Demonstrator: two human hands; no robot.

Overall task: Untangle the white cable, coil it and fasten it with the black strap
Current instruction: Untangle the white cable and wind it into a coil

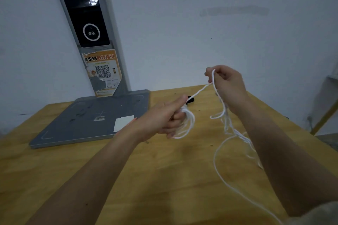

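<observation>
Thin white cable (pixel 217 160) trailed in loose loops over the matte wooden table (pixel 164 179), w/ pale wall behind. Left hand (pixel 164 118) was closed on a small coil; right hand (pixel 226 82), raised beyond the coil, pinched one strand. Black strap (pixel 191 101) lay just behind left hand.

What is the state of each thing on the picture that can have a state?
white cable: partly coiled, the rest loose and tangled
left hand: closed around the coiled loops
right hand: raised, fingers pinching the cable
black strap: on the table, not fastened
device screen: dark
</observation>
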